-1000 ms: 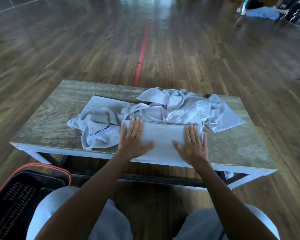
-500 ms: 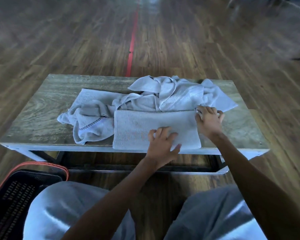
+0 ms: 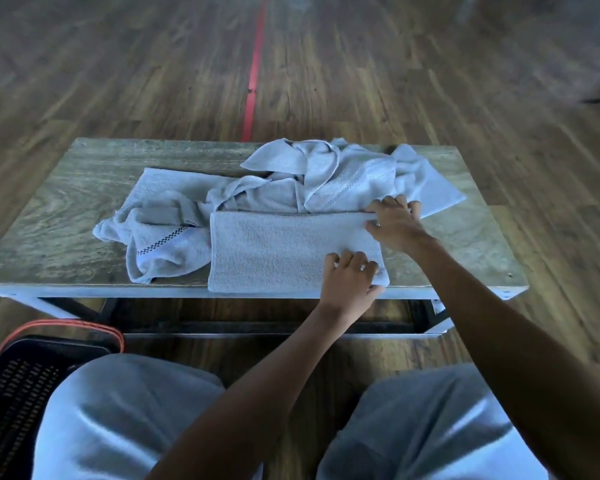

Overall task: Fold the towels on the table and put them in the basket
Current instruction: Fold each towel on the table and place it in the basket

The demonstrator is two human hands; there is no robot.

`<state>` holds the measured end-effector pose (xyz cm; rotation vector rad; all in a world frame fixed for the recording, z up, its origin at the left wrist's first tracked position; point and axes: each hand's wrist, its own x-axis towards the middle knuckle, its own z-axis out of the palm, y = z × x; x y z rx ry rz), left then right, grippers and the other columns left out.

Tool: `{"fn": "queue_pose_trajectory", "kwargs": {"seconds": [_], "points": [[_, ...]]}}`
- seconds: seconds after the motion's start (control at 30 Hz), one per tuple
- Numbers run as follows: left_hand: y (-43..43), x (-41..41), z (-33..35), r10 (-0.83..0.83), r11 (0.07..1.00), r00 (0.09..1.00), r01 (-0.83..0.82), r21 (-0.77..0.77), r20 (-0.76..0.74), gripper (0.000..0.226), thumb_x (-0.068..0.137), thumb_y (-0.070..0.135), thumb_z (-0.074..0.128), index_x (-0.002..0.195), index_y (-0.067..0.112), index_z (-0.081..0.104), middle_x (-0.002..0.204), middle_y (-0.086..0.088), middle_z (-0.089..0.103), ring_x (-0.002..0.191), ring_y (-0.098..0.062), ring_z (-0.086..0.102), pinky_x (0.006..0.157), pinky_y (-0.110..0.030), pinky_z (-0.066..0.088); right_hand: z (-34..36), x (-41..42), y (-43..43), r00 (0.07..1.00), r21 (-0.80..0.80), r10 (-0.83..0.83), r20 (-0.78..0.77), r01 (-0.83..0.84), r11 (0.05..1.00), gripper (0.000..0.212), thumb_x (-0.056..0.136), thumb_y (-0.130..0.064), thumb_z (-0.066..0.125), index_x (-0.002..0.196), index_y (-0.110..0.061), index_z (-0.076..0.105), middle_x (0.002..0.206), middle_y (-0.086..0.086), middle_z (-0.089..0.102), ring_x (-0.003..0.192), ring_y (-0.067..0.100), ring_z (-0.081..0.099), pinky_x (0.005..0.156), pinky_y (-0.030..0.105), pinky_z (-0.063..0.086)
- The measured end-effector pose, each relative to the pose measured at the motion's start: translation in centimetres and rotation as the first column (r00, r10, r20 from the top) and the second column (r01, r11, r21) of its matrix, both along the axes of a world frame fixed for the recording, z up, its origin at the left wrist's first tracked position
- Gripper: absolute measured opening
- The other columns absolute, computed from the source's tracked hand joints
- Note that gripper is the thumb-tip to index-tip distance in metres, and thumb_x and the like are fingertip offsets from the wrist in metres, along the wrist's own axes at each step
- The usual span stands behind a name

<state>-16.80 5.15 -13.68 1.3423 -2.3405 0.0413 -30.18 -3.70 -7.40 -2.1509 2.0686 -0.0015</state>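
A half-folded grey towel (image 3: 274, 251) lies flat along the front edge of the wooden table (image 3: 66, 209). My left hand (image 3: 350, 282) pinches its near right corner, thumb under the edge. My right hand (image 3: 395, 223) grips the far right corner of the same towel. Behind it lies a crumpled heap of grey towels (image 3: 312, 178); one of them, with a checkered stripe (image 3: 160, 244), hangs toward the left front. The black basket (image 3: 18, 386) with an orange rim stands on the floor at my lower left.
My knees in light grey trousers fill the bottom of the view, just in front of the table. A red line (image 3: 253, 67) runs along the wooden floor beyond the table. Bare tabletop shows at the left and right ends.
Both hands left the middle of the folded towel and moved to its right end. The left hand slid right to the near corner; the right hand holds the far corner.
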Motion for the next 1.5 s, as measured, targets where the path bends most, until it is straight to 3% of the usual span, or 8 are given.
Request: {"fn": "queue_pose_trajectory", "kwargs": {"seconds": [0.27, 0.37, 0.5, 0.7, 1.0, 1.2, 1.33, 1.5], "points": [[1.0, 1.1, 1.8, -0.042, 0.998, 0.956, 0.028, -0.051, -0.291, 0.008, 0.076, 0.02, 0.058, 0.075, 0.012, 0.059, 0.067, 0.002, 0.059, 0.061, -0.018, 0.056, 0.065, -0.032, 0.038, 1.5, -0.5, 0.9, 0.903, 0.113, -0.124, 0.411, 0.085, 0.99, 0.016, 0.079, -0.025, 0.054, 0.066, -0.022, 0.044, 0.073, -0.001, 0.044, 0.08, 0.019, 0.042, 0.076, 0.036, 0.024], [2.0, 2.7, 3.8, -0.014, 1.0, 0.898, 0.013, -0.005, -0.44, 0.011, 0.076, 0.015, 0.054, 0.084, 0.008, 0.056, 0.07, -0.001, 0.058, 0.06, -0.018, 0.052, 0.063, -0.03, 0.041, 3.7, -0.6, 1.5, 0.682, 0.198, -0.194, 0.705, 0.074, 0.977, 0.009, 0.081, -0.018, 0.061, 0.08, -0.017, 0.052, 0.072, 0.001, 0.047, 0.07, 0.018, 0.046, 0.071, 0.034, 0.038], [3.5, 5.4, 6.3, 0.123, 0.99, 0.775, -0.052, 0.132, -0.619, 0.028, 0.089, 0.012, 0.052, 0.117, 0.009, 0.055, 0.097, -0.007, 0.063, 0.078, -0.017, 0.056, 0.068, -0.025, 0.043, 6.8, 0.1, 2.3, 0.58, 0.215, -0.151, 0.8, -0.041, 0.976, 0.021, 0.088, -0.019, 0.063, 0.108, -0.024, 0.063, 0.068, -0.005, 0.051, 0.061, 0.011, 0.047, 0.06, 0.022, 0.035], [5.0, 9.7, 7.6, 0.278, 0.96, 0.482, -0.102, 0.262, -0.831, 0.016, 0.089, 0.005, 0.055, 0.094, 0.02, 0.054, 0.079, 0.004, 0.057, 0.072, -0.007, 0.054, 0.062, -0.019, 0.043, 9.4, 4.1, 1.4, 0.467, 0.25, -0.133, 0.874, -0.199, 0.947, 0.015, 0.09, -0.013, 0.058, 0.102, -0.013, 0.068, 0.075, -0.007, 0.057, 0.068, 0.013, 0.049, 0.062, 0.025, 0.03], [5.4, 16.1, 4.2, 0.566, 0.815, 0.227, -0.299, 0.496, -0.793, 0.008, 0.086, 0.003, 0.059, 0.088, 0.008, 0.053, 0.058, 0.011, 0.052, 0.051, 0.0, 0.051, 0.054, -0.015, 0.04, 8.5, 14.3, -1.2, 0.682, 0.129, 0.188, 0.707, -0.386, 0.913, 0.026, 0.087, -0.008, 0.066, 0.111, -0.015, 0.06, 0.074, -0.002, 0.059, 0.06, -0.002, 0.053, 0.062, 0.014, 0.041], [5.1, 19.0, 1.6, 0.713, 0.685, 0.102, -0.314, 0.658, -0.694, 0.01, 0.083, 0.009, 0.061, 0.09, 0.011, 0.054, 0.072, 0.002, 0.067, 0.07, -0.011, 0.065, 0.064, -0.027, 0.053, 4.6, 20.2, -3.2, 0.796, 0.042, 0.375, 0.474, -0.446, 0.894, 0.028, 0.084, -0.017, 0.066, 0.098, 0.008, 0.065, 0.085, 0.025, 0.058, 0.072, 0.02, 0.049, 0.068, 0.033, 0.038], [4.4, 19.3, 1.4, 0.748, 0.651, 0.066, -0.265, 0.711, -0.66, 0.014, 0.084, 0.017, 0.064, 0.094, 0.016, 0.053, 0.088, 0.001, 0.066, 0.082, -0.012, 0.065, 0.066, -0.017, 0.05, 2.9, 21.5, -4.5, 0.842, -0.02, 0.409, 0.35, -0.43, 0.902, 0.021, 0.077, -0.031, 0.061, 0.066, -0.013, 0.063, 0.059, -0.007, 0.047, 0.068, 0.013, 0.048, 0.065, 0.032, 0.037], [3.8, 19.7, 1.2, 0.767, 0.63, 0.137, -0.341, 0.697, -0.626, 0.032, 0.08, 0.031, 0.075, 0.101, 0.017, 0.055, 0.085, 0.011, 0.062, 0.076, -0.003, 0.062, 0.059, -0.006, 0.044, 2.1, 21.7, -4.9, 0.863, 0.029, 0.373, 0.34, -0.407, 0.913, 0.024, 0.084, -0.032, 0.065, 0.107, -0.024, 0.067, 0.095, -0.016, 0.064, 0.106, 0.014, 0.056, 0.101, 0.043, 0.036]]}}
